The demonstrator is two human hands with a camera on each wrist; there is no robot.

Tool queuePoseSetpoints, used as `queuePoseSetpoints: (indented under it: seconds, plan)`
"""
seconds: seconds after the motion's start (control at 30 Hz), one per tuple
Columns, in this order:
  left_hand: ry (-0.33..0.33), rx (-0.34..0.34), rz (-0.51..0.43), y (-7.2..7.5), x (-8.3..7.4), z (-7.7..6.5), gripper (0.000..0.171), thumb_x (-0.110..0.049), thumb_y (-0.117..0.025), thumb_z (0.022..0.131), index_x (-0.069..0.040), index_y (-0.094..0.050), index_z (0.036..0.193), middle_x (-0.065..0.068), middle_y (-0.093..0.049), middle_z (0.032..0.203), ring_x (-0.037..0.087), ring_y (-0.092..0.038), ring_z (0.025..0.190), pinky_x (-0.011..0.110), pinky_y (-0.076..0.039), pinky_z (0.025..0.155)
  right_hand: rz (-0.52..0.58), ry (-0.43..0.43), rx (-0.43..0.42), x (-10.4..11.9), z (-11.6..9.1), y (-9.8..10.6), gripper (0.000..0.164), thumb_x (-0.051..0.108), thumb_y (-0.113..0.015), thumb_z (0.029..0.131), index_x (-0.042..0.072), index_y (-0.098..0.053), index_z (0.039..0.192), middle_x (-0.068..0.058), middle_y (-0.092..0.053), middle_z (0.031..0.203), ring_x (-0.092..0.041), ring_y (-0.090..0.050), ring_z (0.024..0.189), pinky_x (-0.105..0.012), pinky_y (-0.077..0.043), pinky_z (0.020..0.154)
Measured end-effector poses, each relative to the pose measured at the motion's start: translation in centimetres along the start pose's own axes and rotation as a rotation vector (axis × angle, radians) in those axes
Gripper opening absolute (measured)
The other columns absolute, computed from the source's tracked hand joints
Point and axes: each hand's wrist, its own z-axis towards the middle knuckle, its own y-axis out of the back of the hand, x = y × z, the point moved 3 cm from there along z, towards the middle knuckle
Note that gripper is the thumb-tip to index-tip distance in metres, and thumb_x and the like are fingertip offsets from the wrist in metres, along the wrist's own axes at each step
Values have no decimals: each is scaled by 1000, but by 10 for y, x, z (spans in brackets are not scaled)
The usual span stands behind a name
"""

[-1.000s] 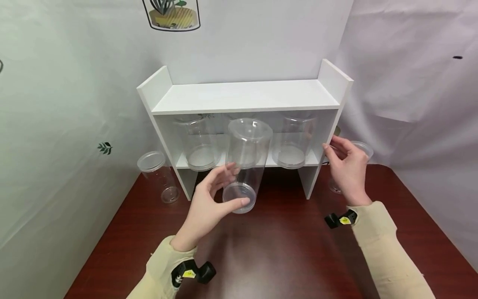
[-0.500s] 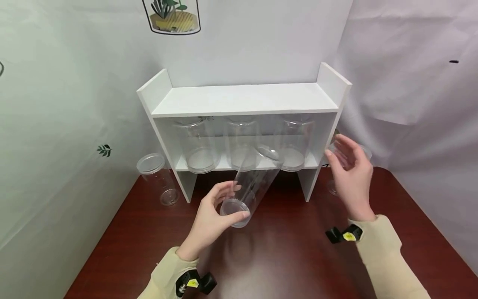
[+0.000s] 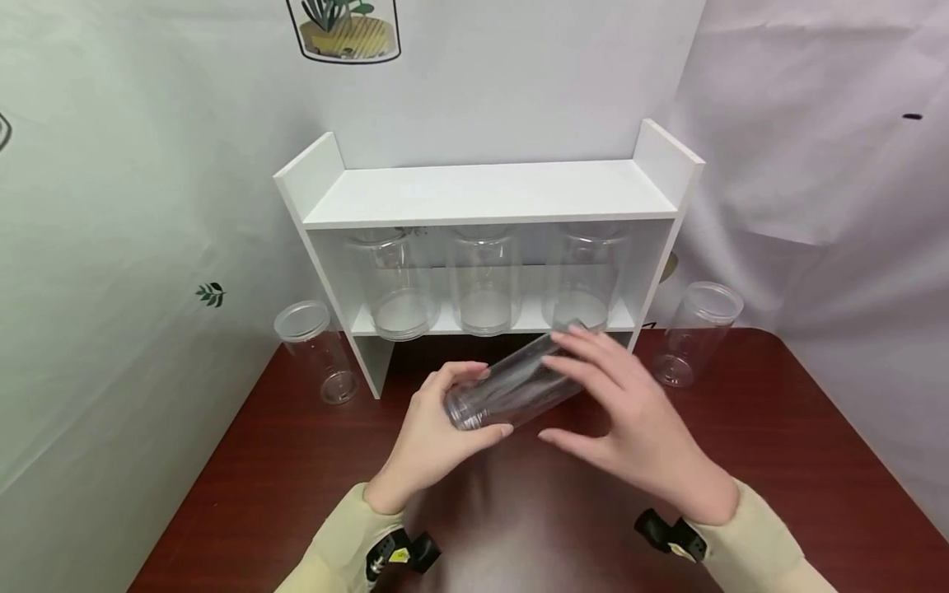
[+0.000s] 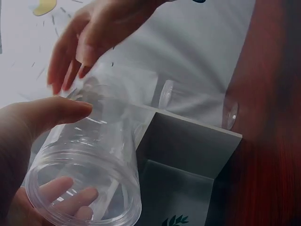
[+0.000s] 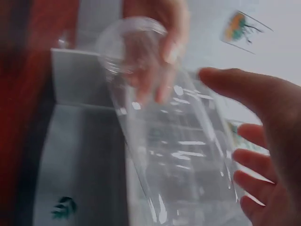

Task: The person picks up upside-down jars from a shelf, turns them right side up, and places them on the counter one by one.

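Observation:
A tall clear plastic jar (image 3: 511, 385) is held above the table, tipped well over on its side. My left hand (image 3: 432, 432) grips it round the ringed end, thumb on the near side and fingers behind. In the left wrist view the ringed end of this jar (image 4: 84, 165) faces the camera, and the fingers show through the clear wall. My right hand (image 3: 638, 416) is beside the other end, thumb and fingers spread apart. From the right wrist view, the fingers (image 5: 254, 183) stand close along the jar's side without closing round it.
Behind is a white two-tier shelf (image 3: 489, 193), with three clear jars (image 3: 485, 288) side by side on its lower board. One more clear jar (image 3: 315, 350) stands on the dark red table (image 3: 296, 486) at the left, another jar (image 3: 697, 333) at the right.
The jar in my left hand has gone from nearly upright to lying almost level, its far end swinging right and down. My right hand has left the right-hand jar and moved left to the held one.

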Motion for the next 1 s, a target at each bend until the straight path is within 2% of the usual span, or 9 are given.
queuePoseSetpoints:
  seconds: [0.07, 0.17, 0.4, 0.5, 0.6, 0.7, 0.87, 1.0]
  plan:
    - [-1, 4, 43, -2, -1, 0, 72, -26, -97, 65, -21, -63, 128, -9, -66, 119, 10, -58, 108, 37, -50, 90, -38, -19, 106, -4, -7, -12, 79, 35, -93, 73, 7, -60, 140, -11, -51, 150, -34, -42, 141, -52, -27, 118]
    - [16, 15, 74, -4, -4, -2, 73, -28, -98, 64, -22, -63, 128, -10, -67, 118, 10, -57, 108, 39, -49, 89, -109, -31, 181, -8, -17, -25, 90, 29, -96, 66, 7, -56, 143, -11, -50, 151, -33, -42, 141, -53, -28, 117]
    - [41, 35, 94, -8, -10, -3, 81, -32, -99, 63, -30, -59, 134, -13, -69, 116, 10, -59, 110, 39, -50, 91, -263, -19, 179, -12, -28, -39, 84, 21, -90, 67, 6, -57, 143, -13, -58, 141, -34, -53, 131, -53, -40, 110]
    - [37, 40, 110, -8, -11, -4, 85, -39, -98, 64, -33, -56, 138, -11, -67, 122, 10, -58, 112, 42, -49, 93, -288, -24, 182, -15, -32, -41, 82, 22, -90, 68, 7, -58, 142, -12, -60, 139, -34, -55, 128, -53, -43, 108]
    - [17, 10, 117, -2, -11, -5, 90, -49, -96, 65, -37, -53, 143, -10, -61, 130, 10, -55, 118, 44, -46, 99, -288, -37, 182, -18, -35, -40, 81, 25, -91, 69, 7, -59, 141, -11, -60, 138, -34, -56, 126, -53, -45, 105]
    - [-30, -65, 78, 13, -13, -3, 87, -45, -94, 70, -33, -53, 145, -10, -59, 136, 12, -52, 125, 45, -41, 105, -284, -66, 172, -22, -39, -38, 80, 28, -92, 69, 8, -60, 140, -11, -60, 138, -33, -57, 124, -52, -48, 102]
    - [-108, -257, -79, 49, -13, 4, 67, -13, -91, 78, -15, -62, 139, 1, -65, 133, 25, -56, 125, 39, -39, 109, -282, -122, 141, -28, -47, -31, 79, 31, -90, 68, 11, -62, 138, -9, -61, 135, -30, -59, 120, -49, -51, 97]
    - [-103, -408, -150, 76, -7, 7, 63, 2, -87, 78, -8, -64, 136, 11, -65, 132, 31, -57, 125, 36, -41, 109, -278, -141, 110, -31, -53, -27, 81, 31, -91, 66, 9, -62, 137, -10, -63, 132, -31, -62, 116, -50, -52, 93]
